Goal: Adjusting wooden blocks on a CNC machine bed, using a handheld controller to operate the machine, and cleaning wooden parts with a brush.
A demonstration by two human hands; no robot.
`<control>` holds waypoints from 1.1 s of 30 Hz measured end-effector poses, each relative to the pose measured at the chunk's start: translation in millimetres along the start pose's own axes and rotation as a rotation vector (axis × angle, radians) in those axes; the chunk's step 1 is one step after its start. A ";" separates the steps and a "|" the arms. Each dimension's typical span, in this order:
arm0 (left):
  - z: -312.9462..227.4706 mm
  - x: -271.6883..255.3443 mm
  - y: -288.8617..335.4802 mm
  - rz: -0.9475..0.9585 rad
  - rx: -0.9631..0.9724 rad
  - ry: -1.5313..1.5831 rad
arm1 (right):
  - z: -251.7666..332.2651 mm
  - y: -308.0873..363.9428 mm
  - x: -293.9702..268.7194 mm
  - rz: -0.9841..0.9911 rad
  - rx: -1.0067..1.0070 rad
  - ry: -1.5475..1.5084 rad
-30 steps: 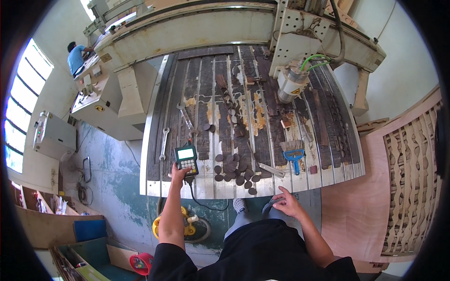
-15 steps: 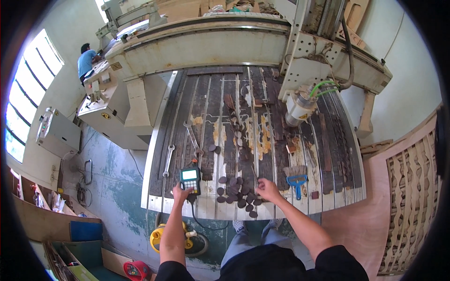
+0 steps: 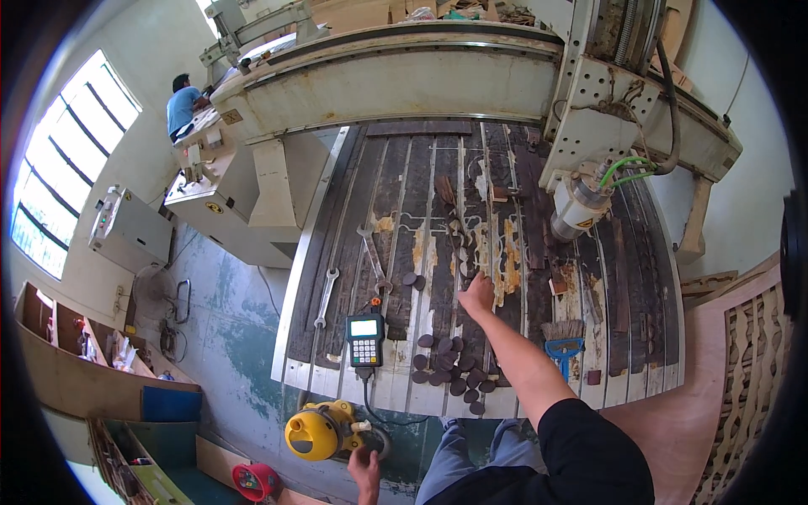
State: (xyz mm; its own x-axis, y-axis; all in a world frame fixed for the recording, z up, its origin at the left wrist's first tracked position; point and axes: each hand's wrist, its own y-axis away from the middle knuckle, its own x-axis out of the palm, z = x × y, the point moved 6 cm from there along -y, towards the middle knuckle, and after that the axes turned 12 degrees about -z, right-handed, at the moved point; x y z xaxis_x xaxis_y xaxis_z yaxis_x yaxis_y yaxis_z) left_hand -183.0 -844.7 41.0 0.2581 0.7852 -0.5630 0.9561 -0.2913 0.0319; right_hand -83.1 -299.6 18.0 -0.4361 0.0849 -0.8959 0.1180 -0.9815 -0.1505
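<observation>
While divided wooden bin (image 3: 99, 377) is holding pale packets (image 3: 126, 353), red tub (image 3: 274, 481) is containing things too unclear to tell. Yellow vacuum (image 3: 311, 433) is standing near half-curled left hand (image 3: 364, 473); its grip I cannot tell. Controller (image 3: 364, 341), then dark discs (image 3: 466, 364), are lying on machine bed (image 3: 337, 380). Right hand (image 3: 477, 295), well apart, is reaching beyond discs; grip cannot tell.

Left hand (image 3: 365, 473) has released the controller (image 3: 364, 343); right hand (image 3: 477, 295) reaches farther forward.

matt dark discs (image 3: 466, 363), smooth metal spanner (image 3: 326, 299), rough patchy bed (image 3: 404, 172)
</observation>
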 end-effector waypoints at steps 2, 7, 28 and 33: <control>-6.3 -6.4 23.0 -0.006 -0.123 0.062 | -8.9 -5.3 -2.9 0.048 0.164 -0.189; -51.1 44.9 -1.4 0.145 0.076 0.100 | -33.6 28.8 -45.4 0.740 0.605 -1.385; -341.1 239.3 44.4 0.837 -0.301 0.985 | -322.5 249.7 -327.0 0.933 0.484 -1.204; -360.2 225.6 85.3 0.782 -0.222 0.939 | -255.7 177.9 -409.4 0.096 -0.116 -0.316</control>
State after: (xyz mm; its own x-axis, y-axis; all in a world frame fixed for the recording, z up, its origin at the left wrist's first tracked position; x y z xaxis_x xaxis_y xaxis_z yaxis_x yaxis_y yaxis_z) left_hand 6.8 -495.6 214.2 0.6816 0.5560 0.4757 0.4798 -0.8305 0.2831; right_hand 344.6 -465.1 251.2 -0.6706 -0.0823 -0.7372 0.2646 -0.9550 -0.1341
